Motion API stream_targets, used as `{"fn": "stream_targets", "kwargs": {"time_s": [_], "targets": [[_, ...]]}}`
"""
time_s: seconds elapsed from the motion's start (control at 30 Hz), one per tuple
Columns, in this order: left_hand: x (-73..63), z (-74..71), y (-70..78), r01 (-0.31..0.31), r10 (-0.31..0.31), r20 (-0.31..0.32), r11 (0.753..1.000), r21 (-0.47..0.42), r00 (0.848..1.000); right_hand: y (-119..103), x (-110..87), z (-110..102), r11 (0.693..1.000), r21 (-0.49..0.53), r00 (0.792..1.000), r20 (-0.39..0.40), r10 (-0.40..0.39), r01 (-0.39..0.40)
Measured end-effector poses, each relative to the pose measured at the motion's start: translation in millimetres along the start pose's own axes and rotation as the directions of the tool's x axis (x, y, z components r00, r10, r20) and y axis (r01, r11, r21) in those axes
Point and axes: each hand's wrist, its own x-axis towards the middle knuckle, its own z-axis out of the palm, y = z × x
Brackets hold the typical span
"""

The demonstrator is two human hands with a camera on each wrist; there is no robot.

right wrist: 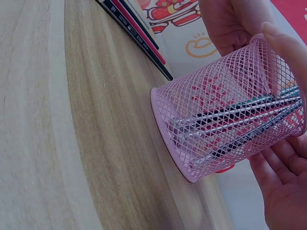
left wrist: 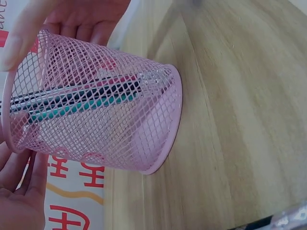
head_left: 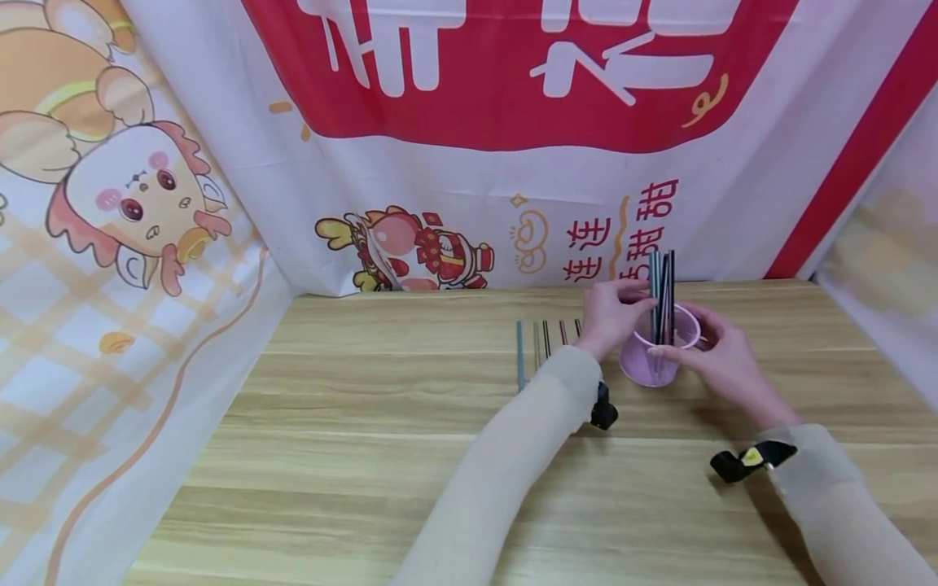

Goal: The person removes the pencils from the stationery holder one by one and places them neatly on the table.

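Observation:
A pink mesh pen holder (head_left: 648,364) stands upright on the wooden table with several dark, red and teal pencils (right wrist: 225,112) inside. Transparent tips show at their lower ends through the mesh. My right hand (head_left: 721,358) grips the holder near its rim, thumb on the near side and fingers round the back. Above the rim, my left hand (head_left: 611,316) pinches a teal pencil (head_left: 655,281) standing among the others. In the left wrist view my left hand (left wrist: 21,191) is at the lower left, partly hidden behind the mesh.
Several loose pencils (head_left: 520,354) lie roughly parallel on the table left of the holder, partly behind my left arm; one bears an HB mark. A printed cloth (head_left: 440,175) hangs along the table's back edge, with more cloth at both sides.

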Motion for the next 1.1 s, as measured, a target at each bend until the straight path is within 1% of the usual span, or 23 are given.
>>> {"fn": "stream_targets", "kwargs": {"time_s": [0.13,0.33,0.47,0.6,0.73,0.87,1.0,1.1], "targets": [[-0.8,1.2,0.0,0.01,-0.01,-0.023,1.0,-0.027,1.0,1,0.7,0,1.0,-0.005,1.0,0.0,-0.006,0.006],[-0.5,0.7,2.9,0.01,-0.017,-0.084,0.996,-0.091,0.996,-1,0.3,1,1.0,-0.003,1.0,-0.008,-0.013,0.013],[0.6,-0.6,4.1,-0.029,0.015,-0.116,0.993,-0.116,0.993,-2,-0.7,1,1.0,0.011,0.999,-0.024,-0.028,0.028],[2.2,-2.4,4.9,-0.087,0.065,-0.148,0.985,-0.147,0.987,-2,-0.9,2,0.999,0.018,0.999,-0.028,-0.035,0.036],[2.1,-7.7,8.1,-0.137,0.109,-0.156,0.974,-0.183,0.982,-2,-0.9,1,0.999,0.018,0.999,-0.018,-0.031,0.031],[1.7,-14.6,14.7,-0.181,0.147,-0.159,0.957,-0.227,0.976,-3,-0.7,0,0.999,0.021,0.999,-0.021,-0.03,0.03],[1.3,-19.9,20.8,-0.203,0.163,-0.164,0.942,-0.268,0.973,-3,-0.8,0,0.999,0.031,0.999,-0.023,-0.024,0.025],[0.7,-22.6,23.4,-0.205,0.16,-0.17,0.933,-0.296,0.972,-3,-1.5,0,1.0,0.016,1.0,-0.018,-0.024,0.024]]}}
